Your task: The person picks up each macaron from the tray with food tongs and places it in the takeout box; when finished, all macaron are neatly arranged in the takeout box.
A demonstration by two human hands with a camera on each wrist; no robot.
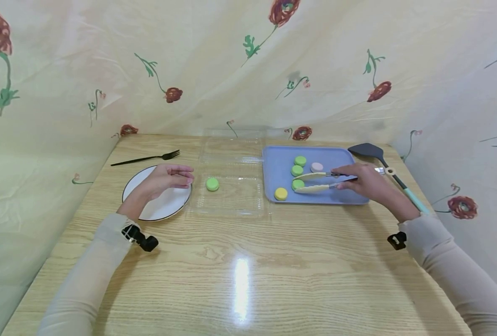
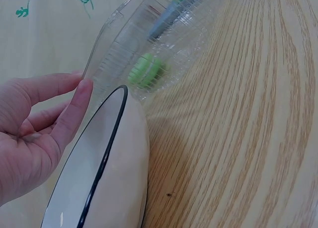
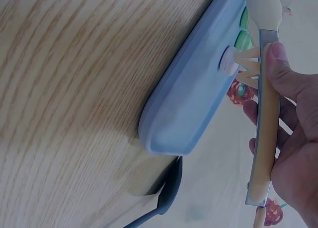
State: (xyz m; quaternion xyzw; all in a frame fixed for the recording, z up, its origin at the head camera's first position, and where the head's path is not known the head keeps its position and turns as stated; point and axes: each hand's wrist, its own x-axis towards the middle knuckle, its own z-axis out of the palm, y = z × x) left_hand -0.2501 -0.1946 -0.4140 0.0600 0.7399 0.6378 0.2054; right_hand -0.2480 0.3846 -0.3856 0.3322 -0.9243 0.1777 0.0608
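Observation:
My right hand (image 1: 364, 179) grips a pair of tongs (image 3: 268, 114) with cream tips over the blue tray (image 1: 345, 193). The spread tips stand about a green macaron (image 1: 298, 185), touching or nearly so. Two more green macarons (image 1: 300, 161), a pale pink macaron (image 1: 316, 167) and a yellow macaron (image 1: 280, 193) lie on the tray. To its left is an opened clear plastic container (image 1: 236, 203) with one green macaron (image 1: 212, 184) inside. My left hand (image 1: 164, 179), above the white plate, pinches the container's left edge between thumb and finger, as the left wrist view shows.
A dark-rimmed white plate (image 1: 160, 210) stands under my left hand. Behind it lies a black fork (image 1: 147, 159). A dark spatula (image 1: 368, 150) with a teal handle lies right of the tray, partly under my right arm. A flowered cloth hangs behind the wooden table (image 1: 215, 270).

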